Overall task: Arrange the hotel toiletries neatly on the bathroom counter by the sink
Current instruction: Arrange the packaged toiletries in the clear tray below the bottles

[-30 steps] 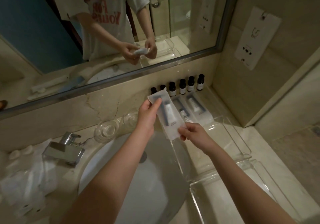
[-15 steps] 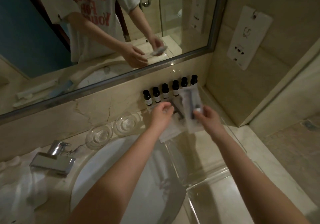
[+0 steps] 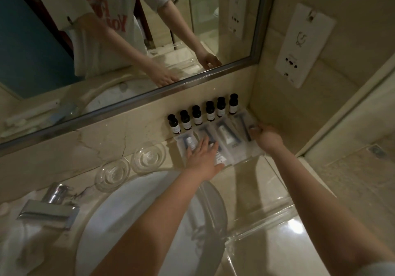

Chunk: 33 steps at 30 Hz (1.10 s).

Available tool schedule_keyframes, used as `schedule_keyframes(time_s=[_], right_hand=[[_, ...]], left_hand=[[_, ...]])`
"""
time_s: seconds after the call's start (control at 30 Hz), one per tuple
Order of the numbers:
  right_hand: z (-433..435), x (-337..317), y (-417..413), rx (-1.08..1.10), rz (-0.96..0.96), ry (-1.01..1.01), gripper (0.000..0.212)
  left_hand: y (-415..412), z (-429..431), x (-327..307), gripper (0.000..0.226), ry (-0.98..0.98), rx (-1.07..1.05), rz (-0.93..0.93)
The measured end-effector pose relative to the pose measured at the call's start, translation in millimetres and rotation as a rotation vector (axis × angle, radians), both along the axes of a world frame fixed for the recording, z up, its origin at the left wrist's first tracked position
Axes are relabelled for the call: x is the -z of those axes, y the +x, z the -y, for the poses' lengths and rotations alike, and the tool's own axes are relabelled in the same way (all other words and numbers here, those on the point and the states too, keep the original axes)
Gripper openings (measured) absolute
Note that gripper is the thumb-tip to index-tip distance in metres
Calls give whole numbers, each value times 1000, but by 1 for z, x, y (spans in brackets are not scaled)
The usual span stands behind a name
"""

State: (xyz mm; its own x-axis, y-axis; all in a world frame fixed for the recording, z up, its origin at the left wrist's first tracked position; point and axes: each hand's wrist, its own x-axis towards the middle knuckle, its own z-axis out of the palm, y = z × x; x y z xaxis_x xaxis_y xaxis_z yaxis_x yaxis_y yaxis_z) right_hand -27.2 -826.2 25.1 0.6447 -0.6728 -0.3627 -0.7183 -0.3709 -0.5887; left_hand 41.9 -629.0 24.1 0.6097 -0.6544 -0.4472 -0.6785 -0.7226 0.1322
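Leftmost, tap [image 3: 49, 209] over the sink [image 3: 132, 228], with two glass dishes [image 3: 149, 157] side by side on the counter [image 3: 172, 153] behind the rim, well apart from the toiletries.

Next, six dark-capped bottles [image 3: 203, 113] upright in a line against the backsplash, below the mirror [image 3: 128, 40]. Labels outward, evenly spaced. Probably ranked at the back to look tidy and leave the front strip free.

Just in front of them, clear packets [image 3: 227, 136] flat in a row right of the sink, four as far as countable, long edges touching or nearly so, with a tube or dark handle visible inside each.

Left hand [image 3: 202, 158] flat on the two leftmost packets, fingers straight and spread, gripping nothing. Likely pressing down to pin that end of the row during squaring of the other.

Farther right, right hand [image 3: 266, 137] at the end packet [image 3: 245, 124], fingers curled onto its near edge in an apparent pinch, thumb hidden. Seemingly easing it into line beside the corner wall.

Nearer the camera, a clear tray [image 3: 263, 224] on the counter.

By the look of it, row nearly complete, with only the end packet left to settle.
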Motion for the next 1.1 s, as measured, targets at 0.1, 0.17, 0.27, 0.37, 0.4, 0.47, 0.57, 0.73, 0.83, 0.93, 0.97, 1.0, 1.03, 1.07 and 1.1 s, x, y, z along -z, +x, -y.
schedule_keyframes(time_s=[0.1, 0.17, 0.27, 0.37, 0.4, 0.47, 0.57, 0.73, 0.83, 0.93, 0.97, 1.0, 1.03, 1.07, 1.1], right_hand=[[-1, 6, 1, -19, 8, -50, 45], [-1, 7, 1, -24, -1, -96, 45], [-7, 7, -3, 5, -11, -190, 46], [-25, 4, -11, 8, 70, -415, 44], [-33, 5, -14, -40, 126, -482, 43], [-50, 10, -17, -198, 219, -558, 45], [-67, 21, -17, -400, 175, -574, 54], [-78, 28, -14, -461, 9, -532, 57], [-79, 24, -14, -462, -9, -528, 56], [-82, 18, -14, -454, -11, -529, 57], [-85, 15, -14, -451, -1, -534, 58], [-89, 13, -14, -450, 13, -541, 58], [-94, 10, -15, -450, 29, -546, 59], [-100, 7, -16, -452, 47, -547, 59], [-107, 3, -18, -457, 71, -549, 58]], left_hand=[[-1, -2, -1, 75, -2, 19, 5], [-1, -3, -3, 74, -9, 25, -1], [-2, -4, -6, 73, -53, 8, -12], [-4, -13, -8, 71, -178, -78, 17], [-5, -18, -8, 70, -216, -122, 35], [-5, -31, -5, 69, -239, -216, 65], [-4, -47, 3, 71, -196, -285, 66], [-6, -52, 10, 72, -121, -261, -19], [-7, -50, 8, 70, -124, -260, -5], [-6, -51, 6, 68, -123, -259, -5], [-5, -53, 5, 68, -130, -259, -6], [-5, -55, 3, 68, -141, -257, -3], [-5, -59, 1, 68, -153, -253, 5], [-5, -63, -3, 68, -164, -247, 20], [-6, -69, -7, 67, -174, -240, 39]])
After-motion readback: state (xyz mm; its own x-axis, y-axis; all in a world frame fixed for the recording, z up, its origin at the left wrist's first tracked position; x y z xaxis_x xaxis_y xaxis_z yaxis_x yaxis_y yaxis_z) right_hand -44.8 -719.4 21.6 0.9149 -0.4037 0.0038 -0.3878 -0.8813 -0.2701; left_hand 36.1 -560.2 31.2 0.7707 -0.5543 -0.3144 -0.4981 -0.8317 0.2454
